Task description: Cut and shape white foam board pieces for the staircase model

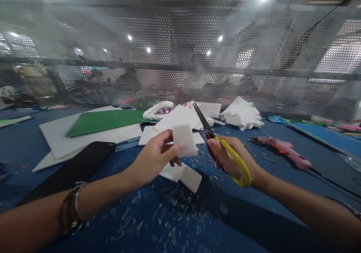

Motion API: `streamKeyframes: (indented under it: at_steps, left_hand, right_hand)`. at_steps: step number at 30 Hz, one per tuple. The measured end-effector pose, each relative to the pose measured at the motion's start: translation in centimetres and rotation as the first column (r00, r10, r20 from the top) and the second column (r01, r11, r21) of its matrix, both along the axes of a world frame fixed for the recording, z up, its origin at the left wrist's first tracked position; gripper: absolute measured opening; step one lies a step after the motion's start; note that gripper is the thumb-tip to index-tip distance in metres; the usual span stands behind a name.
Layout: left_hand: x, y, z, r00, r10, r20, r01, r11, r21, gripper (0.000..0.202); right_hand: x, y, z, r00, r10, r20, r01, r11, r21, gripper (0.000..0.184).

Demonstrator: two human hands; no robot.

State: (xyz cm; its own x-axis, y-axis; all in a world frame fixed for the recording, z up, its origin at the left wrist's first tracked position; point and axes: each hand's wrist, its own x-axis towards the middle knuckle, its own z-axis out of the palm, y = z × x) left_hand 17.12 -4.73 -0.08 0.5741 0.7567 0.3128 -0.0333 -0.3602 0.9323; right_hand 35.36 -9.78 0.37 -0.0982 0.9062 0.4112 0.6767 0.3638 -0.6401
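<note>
We've got the white piece [184, 142] pinched in our left hand [155, 155], above the blue surface [146, 223], and the yellow-handled scissors [209, 129] gripped in our right hand [235, 155]. For a tidy snip, we'd probably hold that piece flat and steady, fingertips clear of the blades.

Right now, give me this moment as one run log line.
Left hand: holding white piece | Right hand: holding yellow-handled scissors, apart from piece | Table, right: pink glue gun | Left: green sheet
</note>
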Motion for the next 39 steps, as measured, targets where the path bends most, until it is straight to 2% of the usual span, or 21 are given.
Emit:
streamKeyframes:
  at_steps: [3,5,7,10,14,17,20,23,26,29,32,35,39]
  left_hand:
    - [-0.1,0.3,-0.1,0.998,0.043,-0.045,-0.039,0.995,0.096,0.012]
    - [-0.1,0.2,-0.1,0.998,0.044,-0.055,-0.040,0.996,0.074,0.010]
    - [0.1,0.0,-0.1,0.999,-0.004,-0.034,0.002,0.998,-0.062,0.012]
    - [0.5,-0.4,-0.4,0.995,-0.086,0.056,0.099,0.952,-0.289,0.017]
    - [0.7,-0.6,-0.4,0.982,-0.055,0.179,0.121,0.915,-0.384,0.018]
    - [0.6,-0.7,0.1,0.966,-0.052,0.254,0.173,0.857,-0.486,0.024]
    - [0.8,-0.9,0.4,0.965,-0.013,0.260,0.162,0.812,-0.561,0.016]
    - [1.1,-1.0,0.2,0.953,0.022,0.301,0.150,0.830,-0.537,0.018]
    - [1.1,-0.9,-0.3,0.949,-0.019,0.316,0.167,0.879,-0.448,0.019]
    - [0.7,-0.9,-0.5,0.968,-0.066,0.243,0.141,0.942,-0.306,0.013]
    - [0.2,-1.0,-0.3,0.989,-0.046,0.140,0.062,0.992,-0.114,0.008]
    - [0.0,-1.2,-0.1,0.993,-0.083,0.078,0.085,0.996,-0.024,0.010]
    - [-0.1,-1.2,-0.2,0.987,-0.156,0.040,0.156,0.988,-0.009,0.012]
  right_hand:
    - [-0.2,-0.1,0.1,0.993,0.036,-0.110,-0.045,0.996,-0.079,0.044]
    - [-0.5,-0.2,0.2,0.980,0.065,-0.188,-0.087,0.990,-0.110,0.043]
    - [-0.8,-0.4,0.3,0.966,0.091,-0.241,-0.123,0.985,-0.120,0.042]
    - [-1.0,-0.4,0.2,0.951,0.119,-0.284,-0.166,0.975,-0.148,0.042]
    - [-1.1,-0.6,-0.3,0.956,0.161,-0.245,-0.190,0.977,-0.101,0.038]
    - [-1.1,-0.7,-0.7,0.979,0.152,-0.133,-0.158,0.987,-0.032,0.034]
    - [-1.1,-0.7,-0.9,0.993,0.112,-0.048,-0.115,0.991,-0.068,0.033]
    - [-1.1,-0.6,-1.1,0.992,0.117,-0.043,-0.121,0.988,-0.100,0.035]
    - [-1.0,-0.5,-1.3,0.986,0.158,-0.056,-0.161,0.985,-0.062,0.036]
    - [-1.1,-0.6,-1.4,0.975,0.219,-0.036,-0.221,0.975,-0.037,0.038]
    - [-1.2,-0.7,-1.4,0.966,0.255,0.037,-0.252,0.965,-0.069,0.045]
    - [-1.3,-0.8,-1.5,0.965,0.240,0.103,-0.232,0.969,-0.083,0.050]
    - [-1.4,-1.1,-1.4,0.961,0.266,0.073,-0.260,0.962,-0.082,0.048]
